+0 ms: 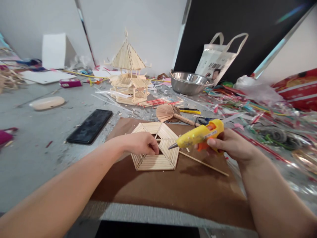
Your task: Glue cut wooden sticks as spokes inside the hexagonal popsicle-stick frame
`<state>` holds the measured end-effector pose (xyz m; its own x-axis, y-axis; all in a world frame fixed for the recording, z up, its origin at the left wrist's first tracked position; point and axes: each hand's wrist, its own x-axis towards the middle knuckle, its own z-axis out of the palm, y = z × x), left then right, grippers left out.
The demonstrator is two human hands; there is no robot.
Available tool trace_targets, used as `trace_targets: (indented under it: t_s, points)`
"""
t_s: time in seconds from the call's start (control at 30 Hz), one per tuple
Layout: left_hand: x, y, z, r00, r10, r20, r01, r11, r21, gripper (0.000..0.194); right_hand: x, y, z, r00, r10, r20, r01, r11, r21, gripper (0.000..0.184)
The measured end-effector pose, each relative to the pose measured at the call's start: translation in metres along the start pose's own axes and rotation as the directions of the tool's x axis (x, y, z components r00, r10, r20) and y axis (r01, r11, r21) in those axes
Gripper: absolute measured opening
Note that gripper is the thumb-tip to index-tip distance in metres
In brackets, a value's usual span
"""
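On a brown sheet [188, 198] lies a six-sided panel of thin wooden sticks [156, 162], with an opening near its middle. My left hand [145, 143] rests over the panel's left and centre, its fingers pinched together at the opening; whatever is between the fingertips is hidden. My right hand [228, 145] grips a yellow hot glue gun [198, 135] with an orange trigger. The gun's metal nozzle points left, above the right side of the panel. A loose wooden stick [204, 163] runs from the panel's right edge across the sheet.
Behind the sheet stands a stick pagoda model [128, 72]. A black phone [89, 127] lies to the left, with a white oval case [47, 103] beyond. A palm-leaf fan [165, 113], a yellow cutter [190, 111], a metal bowl [189, 83] and scattered scraps are on the far right.
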<state>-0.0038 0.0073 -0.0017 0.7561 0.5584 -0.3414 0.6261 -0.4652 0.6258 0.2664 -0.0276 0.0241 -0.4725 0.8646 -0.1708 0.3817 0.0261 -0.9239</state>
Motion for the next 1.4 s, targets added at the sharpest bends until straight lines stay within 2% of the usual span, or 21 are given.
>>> trace_targets:
  t_s: [0.13, 0.27, 0.47, 0.67, 0.77, 1.4]
  points:
    - [0.001, -0.001, -0.001, 1.0, 0.011, 0.004, -0.011, 1.0, 0.01, 0.024, 0.005, -0.005, 0.011, 0.999, 0.045, -0.016, -0.046, 0.992, -0.122, 0.033]
    - [0.003, -0.002, 0.0, 1.0, 0.029, 0.011, -0.03, 0.999, 0.029, 0.026, 0.008, -0.006, 0.023, 0.995, -0.091, -0.028, 0.082, 0.968, -0.235, 0.022]
    - [0.003, -0.002, 0.0, 1.0, 0.002, 0.008, -0.003, 0.997, 0.073, 0.027, 0.007, -0.004, 0.037, 0.983, -0.182, 0.02, 0.176, 0.903, -0.392, 0.024]
    - [0.002, -0.002, -0.002, 0.999, 0.009, 0.036, -0.011, 0.997, 0.072, 0.026, 0.009, -0.009, 0.045, 0.934, -0.325, 0.151, 0.356, 0.79, -0.499, 0.023]
    - [0.001, 0.0, -0.003, 0.999, 0.005, 0.042, -0.008, 0.997, 0.078, 0.026, 0.011, -0.009, 0.047, 0.913, -0.368, 0.175, 0.402, 0.746, -0.53, 0.02]
    - [0.0, 0.002, -0.003, 0.999, 0.0, 0.038, -0.004, 0.994, 0.109, 0.026, 0.012, -0.004, 0.052, 0.925, -0.336, 0.177, 0.374, 0.721, -0.584, 0.019]
